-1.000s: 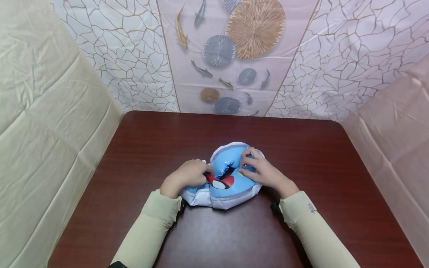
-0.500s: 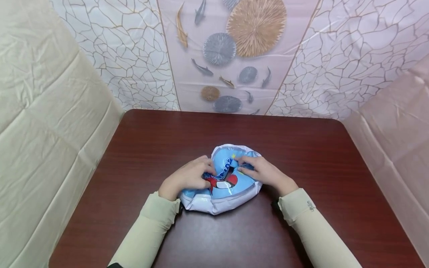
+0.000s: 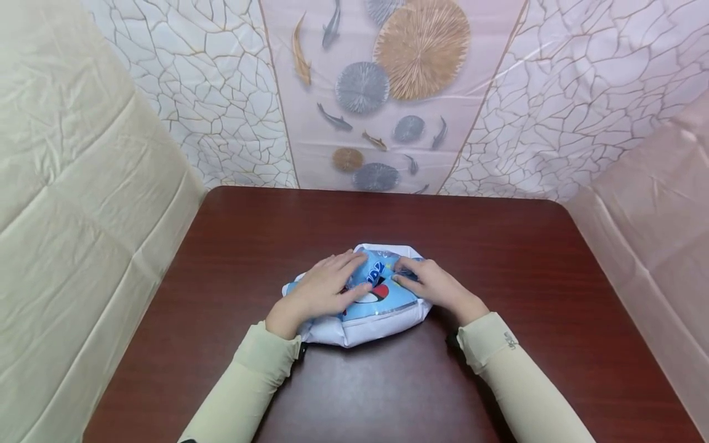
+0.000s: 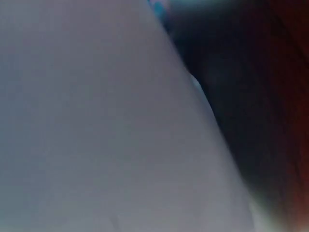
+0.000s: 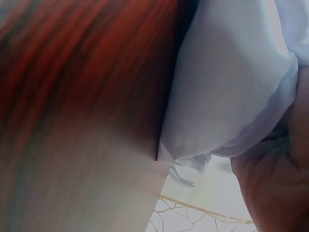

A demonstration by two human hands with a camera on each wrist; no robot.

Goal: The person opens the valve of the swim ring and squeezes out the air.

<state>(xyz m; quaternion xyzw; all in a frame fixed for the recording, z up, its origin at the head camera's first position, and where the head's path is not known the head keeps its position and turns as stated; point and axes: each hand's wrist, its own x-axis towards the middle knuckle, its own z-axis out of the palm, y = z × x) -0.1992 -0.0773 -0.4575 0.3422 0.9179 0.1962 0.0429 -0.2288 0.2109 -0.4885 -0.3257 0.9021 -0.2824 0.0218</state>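
Observation:
A partly slack inflatable ring (image 3: 382,311) lies mid-table in the head view, light blue on top with a red and white cartoon print, blue lettering and white sides. A small dark gap shows at its centre. My left hand (image 3: 324,288) lies flat over its left part, fingers extended and thumb spread across the print. At the right end, my right hand (image 3: 437,284) grips the ring with bent fingers and thumb. The ring's white side (image 4: 106,121) fills most of the left wrist view. In the right wrist view the right palm (image 5: 270,183) is against the white side (image 5: 227,87).
The dark red-brown table (image 3: 498,246) extends around the ring. Behind it hangs a patterned cloth (image 3: 365,141) with fish and round motifs. Beige quilted panels (image 3: 72,215) rise on both sides.
My left hand has gone from gripping the ring's inner edge to lying flat with fingers extended on top. The ring has flattened and its lettering is more covered. My right hand stays nearly in place.

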